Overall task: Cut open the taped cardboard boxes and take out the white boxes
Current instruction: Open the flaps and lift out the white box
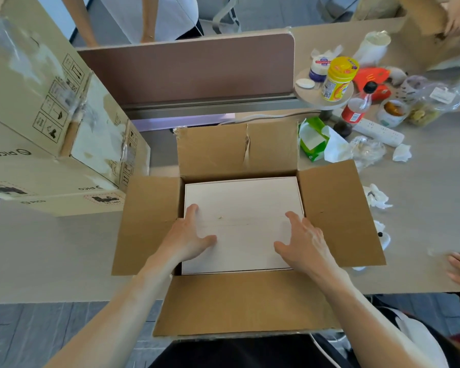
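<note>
Both hands lie spread on the white box (243, 221) inside the open cardboard box (239, 301) at frame centre — left hand (189, 235) and right hand (303, 243) flat, fingers straight, gripping nothing.

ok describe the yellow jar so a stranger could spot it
From the open cardboard box mid-desk, look beyond its far right corner to a small round stand. The jar stands at its right edge, with a bright yellow lid and label, taller than the white tub beside it.
</note>
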